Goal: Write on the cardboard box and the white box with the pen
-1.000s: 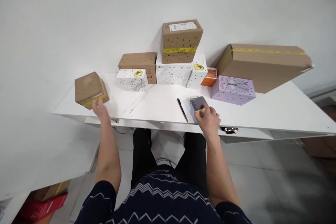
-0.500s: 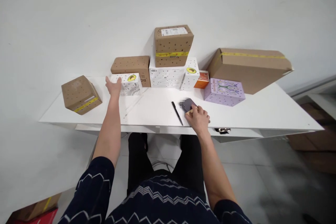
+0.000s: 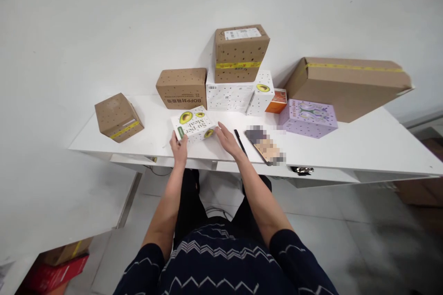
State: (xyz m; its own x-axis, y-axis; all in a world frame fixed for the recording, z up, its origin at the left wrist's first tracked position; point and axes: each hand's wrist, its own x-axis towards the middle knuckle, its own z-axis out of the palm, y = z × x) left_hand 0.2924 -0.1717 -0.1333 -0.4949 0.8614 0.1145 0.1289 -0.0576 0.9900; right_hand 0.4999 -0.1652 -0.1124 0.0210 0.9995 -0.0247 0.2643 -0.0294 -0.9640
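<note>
1. A white bench point(image 3: 346, 147) stands against a plain white wall, with grey floor below.
2. Near the front edge of the bench, left of centre, lies a small white avocado-print box point(image 3: 194, 123), its printed top tilted up toward the camera.
3. The left hand point(image 3: 179, 142) touches the box's near left corner, fingers curled on its edge; its grip is on the box.
4. The right hand point(image 3: 226, 138) lies flat and released just beside the box's right end, fingertips at its side; whether they press it I cannot tell.
5. A black pen point(image 3: 239, 142) lies just right of the right hand, and beyond it a blurred flat object point(image 3: 265, 146) rests on the bench.
6. At the back a brown box point(image 3: 182, 87) stands beside a white dotted box point(image 3: 235, 96), which bears a taped brown box point(image 3: 240, 53).
7. Further right are an orange box point(image 3: 277, 101), a lilac box point(image 3: 307, 117) and a large flat carton point(image 3: 349, 85) leaning on the wall.
8. A tilted brown box point(image 3: 118, 116) sits well apart at the left end.
</note>
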